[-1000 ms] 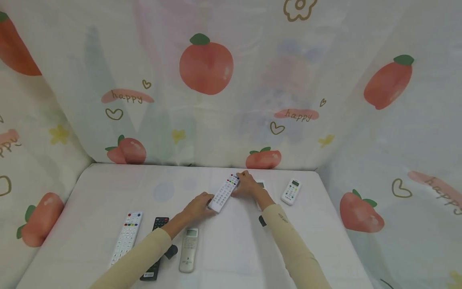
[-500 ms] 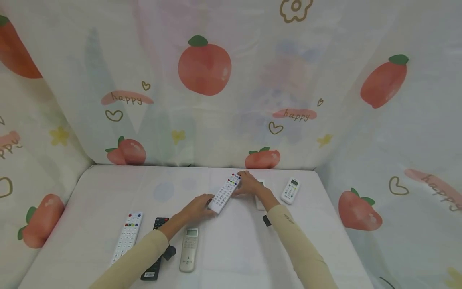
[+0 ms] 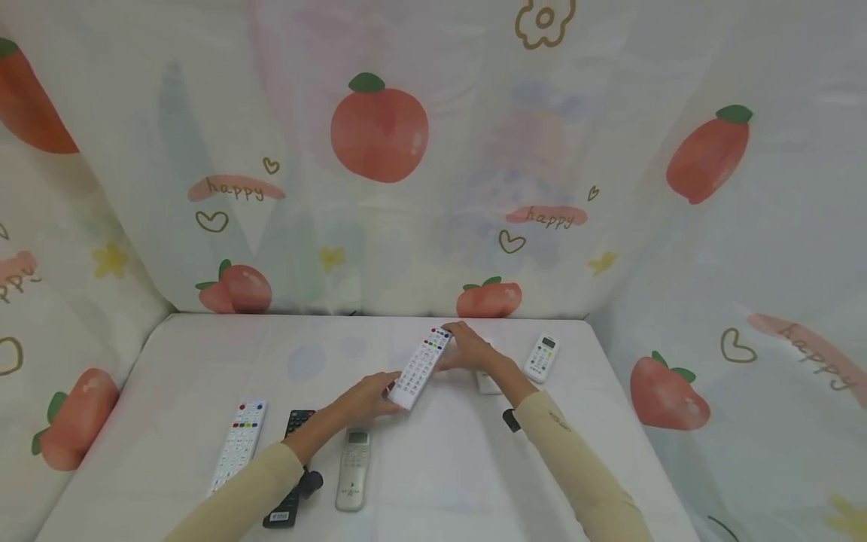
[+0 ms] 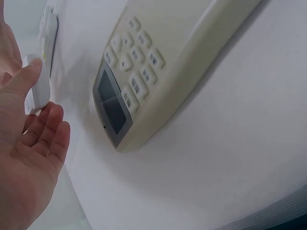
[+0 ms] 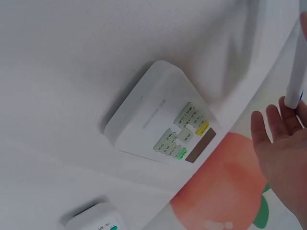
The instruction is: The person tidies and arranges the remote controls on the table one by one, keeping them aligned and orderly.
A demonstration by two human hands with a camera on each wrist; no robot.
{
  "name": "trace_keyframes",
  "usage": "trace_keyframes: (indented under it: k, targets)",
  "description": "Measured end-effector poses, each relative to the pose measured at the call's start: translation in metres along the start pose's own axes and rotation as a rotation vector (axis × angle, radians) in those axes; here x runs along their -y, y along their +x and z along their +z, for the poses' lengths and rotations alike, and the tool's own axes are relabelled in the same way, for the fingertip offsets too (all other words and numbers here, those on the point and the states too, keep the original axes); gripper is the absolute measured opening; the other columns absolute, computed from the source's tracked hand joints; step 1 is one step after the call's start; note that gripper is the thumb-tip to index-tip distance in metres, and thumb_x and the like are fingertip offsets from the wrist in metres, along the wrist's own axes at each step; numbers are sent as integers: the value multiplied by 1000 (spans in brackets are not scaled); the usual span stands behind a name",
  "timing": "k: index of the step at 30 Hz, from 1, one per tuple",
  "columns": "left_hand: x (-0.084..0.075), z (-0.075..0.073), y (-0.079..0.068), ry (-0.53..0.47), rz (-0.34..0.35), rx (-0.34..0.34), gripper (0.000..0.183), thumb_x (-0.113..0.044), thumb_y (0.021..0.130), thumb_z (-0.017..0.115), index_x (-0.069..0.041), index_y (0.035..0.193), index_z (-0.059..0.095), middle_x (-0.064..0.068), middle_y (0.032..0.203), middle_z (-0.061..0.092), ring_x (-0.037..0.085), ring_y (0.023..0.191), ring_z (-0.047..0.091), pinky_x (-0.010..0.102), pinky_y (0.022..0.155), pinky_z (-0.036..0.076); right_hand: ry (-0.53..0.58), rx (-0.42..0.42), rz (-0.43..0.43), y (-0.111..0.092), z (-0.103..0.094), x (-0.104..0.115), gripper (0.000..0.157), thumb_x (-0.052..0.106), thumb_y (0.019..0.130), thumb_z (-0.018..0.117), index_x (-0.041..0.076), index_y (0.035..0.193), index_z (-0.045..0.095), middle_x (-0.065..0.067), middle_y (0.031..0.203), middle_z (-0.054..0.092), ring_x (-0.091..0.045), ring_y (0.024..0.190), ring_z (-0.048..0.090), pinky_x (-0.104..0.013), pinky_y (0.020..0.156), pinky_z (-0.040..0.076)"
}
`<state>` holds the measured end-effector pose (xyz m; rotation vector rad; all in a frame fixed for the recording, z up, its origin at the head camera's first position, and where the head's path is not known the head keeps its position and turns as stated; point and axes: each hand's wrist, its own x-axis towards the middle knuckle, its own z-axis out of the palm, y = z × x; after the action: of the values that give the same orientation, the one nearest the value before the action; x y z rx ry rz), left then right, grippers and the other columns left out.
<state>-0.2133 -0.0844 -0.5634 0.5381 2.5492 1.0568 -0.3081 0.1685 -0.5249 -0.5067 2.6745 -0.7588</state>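
A white remote control (image 3: 420, 369) with coloured buttons at its top is held slantwise above the table by both hands. My left hand (image 3: 366, 397) pinches its lower end; in the left wrist view the thumb of the left hand (image 4: 29, 158) lies on top of the remote's end (image 4: 41, 91), with the fingers beneath. At the upper end, my right hand (image 3: 470, 348) grips the remote between thumb and fingers. The right wrist view shows only part of the right hand (image 5: 283, 158), its fingertips against the remote's edge (image 5: 297, 72).
At left lie a white remote (image 3: 237, 448), a black remote (image 3: 284, 512) partly under the left forearm, and a beige remote (image 3: 354, 470). At right are a white remote (image 3: 542, 359) and another (image 3: 488, 384) mostly hidden by the right wrist. A printed curtain (image 3: 379, 248) encloses the table.
The right forearm has swung outward to the right, and the left forearm has shifted slightly left. Both hands keep hold of the white remote, which stays nearly in place. The head view has shifted a little.
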Motion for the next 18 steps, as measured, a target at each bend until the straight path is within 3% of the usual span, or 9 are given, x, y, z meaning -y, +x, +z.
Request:
trace_keyframes:
  k: [6, 13, 18]
  targets:
    - [-4, 6, -10, 26, 44, 12, 82, -31, 88, 78, 1, 152, 36, 3, 114, 62, 12, 92, 56, 33, 83, 50, -9, 18, -20, -10, 2, 2, 94, 34, 75, 89, 4, 150, 39, -13, 147, 43, -28, 133, 42, -47, 111, 35]
    - [-12, 16, -20, 19, 42, 13, 86, -33, 88, 76, -1, 155, 31, 11, 134, 60, 19, 114, 61, 35, 96, 50, 3, 31, -44, -20, 2, 6, 93, 30, 74, 90, 6, 150, 41, -14, 149, 43, -31, 136, 40, -51, 111, 34]
    - [-19, 23, -28, 19, 20, 7, 88, -33, 87, 77, -1, 155, 31, 9, 124, 66, 10, 96, 64, 30, 86, 53, -12, 49, -66, -25, 5, 5, 92, 31, 74, 90, 9, 150, 42, -12, 150, 42, -30, 137, 40, -50, 111, 34]
